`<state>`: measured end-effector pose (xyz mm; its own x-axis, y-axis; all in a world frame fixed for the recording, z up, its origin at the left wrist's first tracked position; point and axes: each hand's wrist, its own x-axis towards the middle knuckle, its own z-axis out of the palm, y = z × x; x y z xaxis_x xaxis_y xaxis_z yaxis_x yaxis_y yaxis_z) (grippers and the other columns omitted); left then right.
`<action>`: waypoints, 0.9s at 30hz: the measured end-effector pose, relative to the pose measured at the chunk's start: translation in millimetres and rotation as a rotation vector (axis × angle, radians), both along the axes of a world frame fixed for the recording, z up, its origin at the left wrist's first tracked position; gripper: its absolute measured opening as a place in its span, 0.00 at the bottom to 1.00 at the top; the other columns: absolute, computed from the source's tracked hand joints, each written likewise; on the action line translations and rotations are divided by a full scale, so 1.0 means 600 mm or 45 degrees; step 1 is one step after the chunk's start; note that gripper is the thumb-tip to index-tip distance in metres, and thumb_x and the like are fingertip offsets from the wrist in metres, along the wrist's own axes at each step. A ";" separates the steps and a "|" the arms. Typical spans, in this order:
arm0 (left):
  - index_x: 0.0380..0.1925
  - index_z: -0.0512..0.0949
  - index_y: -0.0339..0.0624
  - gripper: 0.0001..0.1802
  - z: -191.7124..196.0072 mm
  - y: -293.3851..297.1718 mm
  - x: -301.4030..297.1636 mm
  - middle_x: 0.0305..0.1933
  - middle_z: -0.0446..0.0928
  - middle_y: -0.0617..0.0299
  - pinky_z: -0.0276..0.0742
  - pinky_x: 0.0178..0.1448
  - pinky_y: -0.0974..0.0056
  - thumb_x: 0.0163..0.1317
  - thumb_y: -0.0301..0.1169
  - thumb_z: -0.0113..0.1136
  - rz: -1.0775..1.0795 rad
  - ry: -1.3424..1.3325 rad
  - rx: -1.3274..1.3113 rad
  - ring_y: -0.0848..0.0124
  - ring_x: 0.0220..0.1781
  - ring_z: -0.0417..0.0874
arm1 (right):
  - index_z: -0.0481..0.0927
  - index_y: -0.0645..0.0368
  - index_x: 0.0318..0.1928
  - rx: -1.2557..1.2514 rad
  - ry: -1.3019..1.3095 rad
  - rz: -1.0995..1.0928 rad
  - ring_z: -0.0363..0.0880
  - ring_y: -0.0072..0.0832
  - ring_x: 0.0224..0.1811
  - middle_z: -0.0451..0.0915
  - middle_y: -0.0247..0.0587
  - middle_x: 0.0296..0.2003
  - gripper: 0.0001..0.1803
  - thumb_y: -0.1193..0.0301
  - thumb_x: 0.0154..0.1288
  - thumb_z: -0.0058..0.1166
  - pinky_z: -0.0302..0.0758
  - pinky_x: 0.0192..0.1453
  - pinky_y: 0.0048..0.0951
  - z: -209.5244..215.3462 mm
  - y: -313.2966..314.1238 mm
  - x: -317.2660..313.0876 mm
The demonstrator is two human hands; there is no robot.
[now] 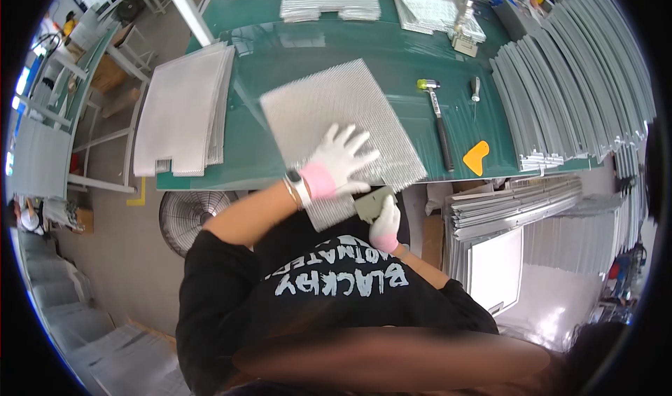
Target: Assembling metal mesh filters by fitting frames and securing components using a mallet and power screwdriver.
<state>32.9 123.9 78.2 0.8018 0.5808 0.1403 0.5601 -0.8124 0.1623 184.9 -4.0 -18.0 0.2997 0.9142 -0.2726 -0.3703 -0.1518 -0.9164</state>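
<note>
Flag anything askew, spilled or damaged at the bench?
The silver mesh panel looks askew: turned off-square to the green table, near corner overhanging, left hand spread over it. No spill or clear damage shows.

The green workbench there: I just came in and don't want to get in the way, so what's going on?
A person's white-gloved left hand is spread over a silver mesh panel, which lies slanted on the green workbench, one corner past its near edge. The right hand grips a small grey-green plate near that edge. A mallet, a screwdriver and a yellow scraper lie to the right.
</note>
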 end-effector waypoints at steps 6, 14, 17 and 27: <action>0.66 0.67 0.54 0.32 -0.008 -0.080 0.041 0.71 0.60 0.48 0.45 0.75 0.36 0.62 0.48 0.56 0.193 -0.005 -0.094 0.42 0.74 0.55 | 0.78 0.62 0.45 -0.006 -0.043 0.217 0.75 0.17 0.37 0.78 0.30 0.37 0.13 0.65 0.76 0.43 0.74 0.42 0.24 0.015 0.013 0.064; 0.65 0.68 0.53 0.29 0.005 -0.090 0.043 0.70 0.62 0.49 0.44 0.75 0.37 0.64 0.43 0.54 0.195 0.006 -0.122 0.43 0.74 0.55 | 0.76 0.62 0.50 0.037 -0.041 0.172 0.76 0.19 0.43 0.78 0.32 0.43 0.13 0.67 0.75 0.48 0.75 0.51 0.25 0.016 0.003 0.053; 0.65 0.68 0.53 0.29 -0.002 -0.081 0.049 0.70 0.62 0.50 0.44 0.76 0.37 0.64 0.44 0.54 0.226 0.124 -0.089 0.44 0.75 0.54 | 0.76 0.62 0.49 -0.183 0.150 0.067 0.76 0.17 0.43 0.79 0.31 0.42 0.13 0.65 0.75 0.48 0.75 0.49 0.24 0.029 0.026 0.033; 0.58 0.73 0.43 0.25 0.054 0.030 -0.008 0.62 0.71 0.54 0.55 0.72 0.40 0.58 0.30 0.55 0.119 -0.189 0.257 0.48 0.68 0.64 | 0.86 0.53 0.44 -0.677 -2.408 1.121 0.85 0.37 0.46 0.84 0.43 0.47 0.13 0.67 0.59 0.55 0.82 0.44 0.38 -0.004 0.084 0.308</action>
